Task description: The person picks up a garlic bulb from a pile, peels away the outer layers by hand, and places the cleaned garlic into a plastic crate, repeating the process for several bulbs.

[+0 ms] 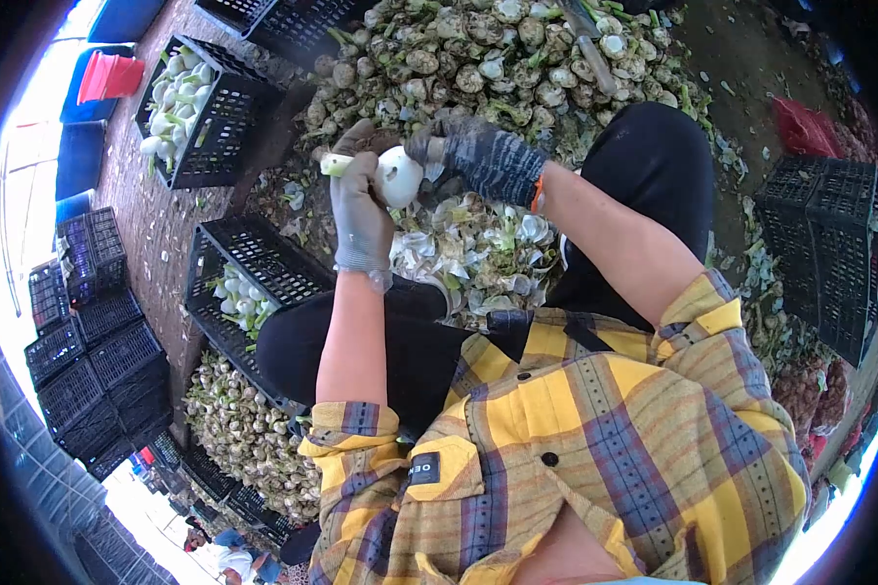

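A peeled white onion (399, 178) with a cut green stem (336, 165) is held out over the ground between my hands. My left hand (358, 195), in a grey glove, wraps round its stem side. My right hand (488, 161), in a dark striped glove, is closed at the onion's other side, fingertips right at its surface. A short pale piece shows at those fingers; I cannot tell what it is. Loose peelings (478, 249) lie below my hands, between my legs. Just beyond them rises a heap of soil-stained onions (488, 58).
A black crate (226, 117) of peeled onions stands at upper left, another crate (263, 258) beside my left knee. A long tool (595, 63) lies on the heap. More onions (244, 419) are piled at lower left. Stacked crates (98, 361) stand far left, others (819, 253) at right.
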